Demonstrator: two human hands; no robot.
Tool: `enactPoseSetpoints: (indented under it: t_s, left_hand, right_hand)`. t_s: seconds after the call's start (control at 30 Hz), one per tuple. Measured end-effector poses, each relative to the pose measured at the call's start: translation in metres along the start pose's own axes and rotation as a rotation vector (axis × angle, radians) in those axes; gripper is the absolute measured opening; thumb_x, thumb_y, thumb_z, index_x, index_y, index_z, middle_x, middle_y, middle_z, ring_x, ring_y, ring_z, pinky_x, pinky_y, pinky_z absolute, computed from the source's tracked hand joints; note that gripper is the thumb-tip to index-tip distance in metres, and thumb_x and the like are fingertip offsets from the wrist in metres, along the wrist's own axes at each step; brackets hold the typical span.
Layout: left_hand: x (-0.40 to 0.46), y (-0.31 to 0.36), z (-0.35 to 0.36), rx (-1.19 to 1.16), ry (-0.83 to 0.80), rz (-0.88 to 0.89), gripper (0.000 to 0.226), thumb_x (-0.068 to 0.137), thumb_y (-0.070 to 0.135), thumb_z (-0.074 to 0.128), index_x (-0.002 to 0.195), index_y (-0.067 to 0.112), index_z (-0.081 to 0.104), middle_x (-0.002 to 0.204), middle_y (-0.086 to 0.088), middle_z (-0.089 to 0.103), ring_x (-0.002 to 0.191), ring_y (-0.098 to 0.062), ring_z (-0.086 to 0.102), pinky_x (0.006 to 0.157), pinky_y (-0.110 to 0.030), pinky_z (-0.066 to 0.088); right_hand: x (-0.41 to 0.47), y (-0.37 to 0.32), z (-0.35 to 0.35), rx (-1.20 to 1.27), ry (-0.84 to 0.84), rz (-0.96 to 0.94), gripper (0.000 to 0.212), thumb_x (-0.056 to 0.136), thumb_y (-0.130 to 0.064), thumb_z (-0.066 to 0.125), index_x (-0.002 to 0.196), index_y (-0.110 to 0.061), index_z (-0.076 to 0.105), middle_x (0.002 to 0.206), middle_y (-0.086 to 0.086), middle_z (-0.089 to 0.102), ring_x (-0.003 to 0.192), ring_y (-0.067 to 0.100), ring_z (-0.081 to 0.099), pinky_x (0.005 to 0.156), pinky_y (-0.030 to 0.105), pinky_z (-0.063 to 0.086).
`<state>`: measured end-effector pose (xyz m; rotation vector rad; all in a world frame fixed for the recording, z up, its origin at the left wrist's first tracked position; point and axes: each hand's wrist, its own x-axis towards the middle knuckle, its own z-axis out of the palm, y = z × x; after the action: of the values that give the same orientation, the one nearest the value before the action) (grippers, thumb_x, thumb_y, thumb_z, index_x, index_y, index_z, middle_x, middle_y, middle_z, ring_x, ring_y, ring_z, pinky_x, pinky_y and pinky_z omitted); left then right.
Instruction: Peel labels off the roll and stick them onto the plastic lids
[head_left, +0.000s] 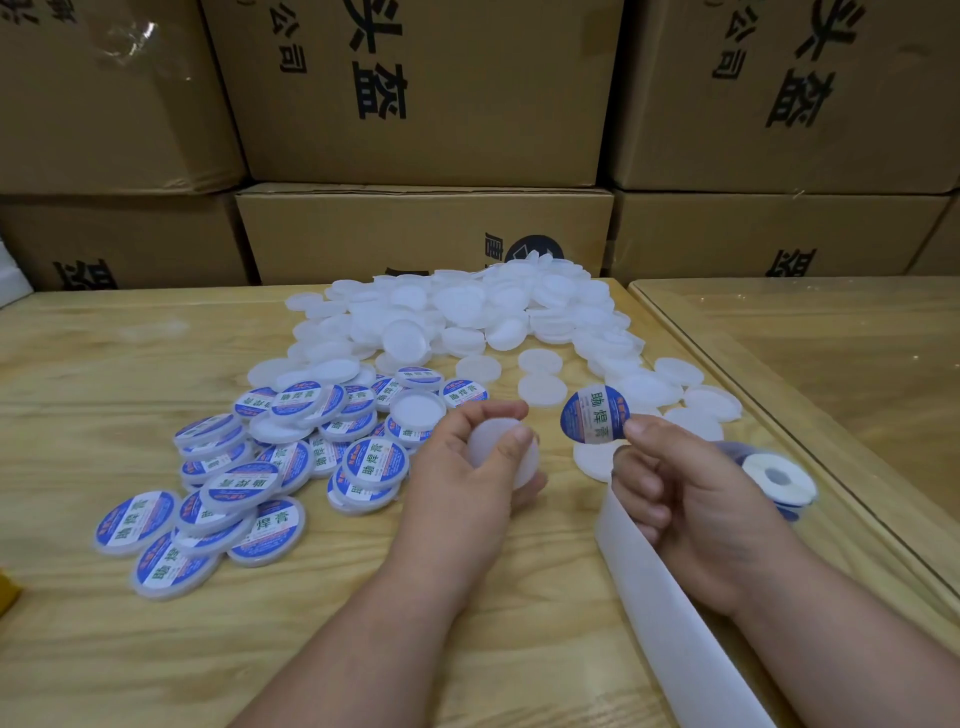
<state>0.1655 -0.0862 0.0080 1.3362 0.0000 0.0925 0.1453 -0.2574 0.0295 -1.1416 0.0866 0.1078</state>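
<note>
Near the table's (156, 649) front edge, the left hand (467, 467) gripped a blank lid (501, 457); the right hand (691, 499) pinched the peeled label (595, 415) by its rim. Thin and floppy, it likely needed edge-only handling.

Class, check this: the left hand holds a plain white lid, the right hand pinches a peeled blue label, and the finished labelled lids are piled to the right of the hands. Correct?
Not quite. The head view shows the labelled lids piled to the left of the hands. The rest stands: left hand holds a plain lid, right hand pinches the label.
</note>
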Motion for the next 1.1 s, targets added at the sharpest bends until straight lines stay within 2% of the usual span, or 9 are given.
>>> enactPoseSetpoints:
  t_s: [0.07, 0.13, 0.23, 0.33, 0.4, 0.63, 0.87, 1.0, 1.1]
  left_hand:
    - [-0.001, 0.001, 0.001, -0.067, -0.037, -0.007, 0.017, 0.101, 0.009, 0.059, 0.111, 0.023, 0.061, 0.106, 0.003, 0.077, 0.098, -0.021, 0.075, 0.064, -0.037, 0.063]
    - [0.000, 0.001, 0.001, -0.086, -0.059, -0.013, 0.024, 0.103, 0.002, 0.052, 0.114, 0.021, 0.060, 0.101, 0.006, 0.078, 0.100, -0.019, 0.075, 0.064, -0.034, 0.062]
    - [0.003, -0.001, 0.000, -0.162, -0.083, -0.061, 0.042, 0.092, -0.010, 0.044, 0.109, 0.018, 0.070, 0.100, 0.001, 0.077, 0.102, -0.025, 0.074, 0.071, -0.038, 0.062]
    - [0.005, 0.000, -0.003, -0.250, -0.134, -0.105, 0.049, 0.068, 0.003, 0.044, 0.101, 0.019, 0.077, 0.102, -0.006, 0.077, 0.099, -0.027, 0.074, 0.071, -0.039, 0.061]
    - [0.006, 0.001, -0.004, -0.249, -0.173, -0.112, 0.053, 0.064, 0.009, 0.043, 0.106, 0.017, 0.074, 0.107, -0.009, 0.077, 0.101, -0.030, 0.074, 0.068, -0.038, 0.060]
    - [0.004, 0.002, -0.005, -0.194, -0.216, -0.087, 0.046, 0.070, 0.014, 0.047, 0.109, 0.017, 0.072, 0.110, -0.014, 0.076, 0.106, -0.034, 0.073, 0.086, -0.051, 0.058]
    - [0.001, 0.005, -0.002, -0.211, -0.244, -0.101, 0.047, 0.071, 0.010, 0.047, 0.112, 0.011, 0.070, 0.108, -0.017, 0.076, 0.106, -0.031, 0.073, 0.073, -0.038, 0.063]
    - [0.001, 0.004, -0.003, -0.167, -0.242, -0.096, 0.036, 0.096, -0.002, 0.043, 0.111, 0.014, 0.071, 0.108, -0.016, 0.077, 0.105, -0.030, 0.074, 0.074, -0.038, 0.063]
    - [0.001, 0.003, -0.002, -0.146, -0.223, -0.085, 0.031, 0.105, 0.005, 0.043, 0.112, 0.015, 0.071, 0.107, -0.014, 0.077, 0.103, -0.028, 0.074, 0.074, -0.037, 0.063]
  right_hand:
    - [-0.001, -0.001, -0.001, -0.007, -0.026, 0.047, 0.030, 0.068, -0.031, 0.073, 0.082, -0.014, 0.052, 0.053, -0.002, 0.032, 0.039, 0.010, 0.026, 0.035, 0.022, 0.025]
    - [-0.001, -0.003, -0.002, 0.015, -0.051, 0.117, 0.035, 0.073, -0.029, 0.068, 0.102, -0.015, 0.054, 0.051, -0.002, 0.030, 0.037, 0.009, 0.024, 0.032, 0.021, 0.023]
    - [-0.001, -0.009, -0.006, 0.062, -0.123, 0.250, 0.033, 0.069, -0.029, 0.069, 0.096, -0.008, 0.070, 0.047, -0.003, 0.028, 0.032, 0.007, 0.023, 0.031, 0.015, 0.021]
    - [-0.003, -0.013, -0.008, 0.085, -0.207, 0.350, 0.042, 0.068, -0.032, 0.069, 0.102, -0.006, 0.073, 0.043, -0.003, 0.029, 0.028, 0.006, 0.023, 0.032, 0.011, 0.022]
    - [-0.004, -0.012, -0.007, 0.067, -0.248, 0.387, 0.042, 0.071, -0.033, 0.068, 0.102, -0.005, 0.075, 0.042, -0.001, 0.031, 0.028, 0.007, 0.024, 0.032, 0.010, 0.024]
    - [-0.004, -0.011, -0.005, 0.001, -0.241, 0.408, 0.042, 0.070, -0.036, 0.069, 0.098, -0.007, 0.079, 0.044, -0.001, 0.032, 0.029, 0.007, 0.023, 0.033, 0.011, 0.025]
    - [-0.005, -0.012, -0.004, 0.008, -0.235, 0.414, 0.043, 0.069, -0.037, 0.070, 0.098, -0.007, 0.081, 0.044, 0.000, 0.032, 0.029, 0.007, 0.024, 0.033, 0.011, 0.025]
    - [-0.005, -0.011, -0.005, 0.021, -0.228, 0.419, 0.050, 0.069, -0.037, 0.071, 0.106, -0.004, 0.078, 0.045, 0.000, 0.031, 0.029, 0.007, 0.024, 0.033, 0.012, 0.025]
    - [-0.005, -0.011, -0.005, 0.019, -0.233, 0.419, 0.048, 0.070, -0.037, 0.071, 0.105, -0.005, 0.079, 0.045, 0.000, 0.032, 0.029, 0.008, 0.024, 0.033, 0.012, 0.026]
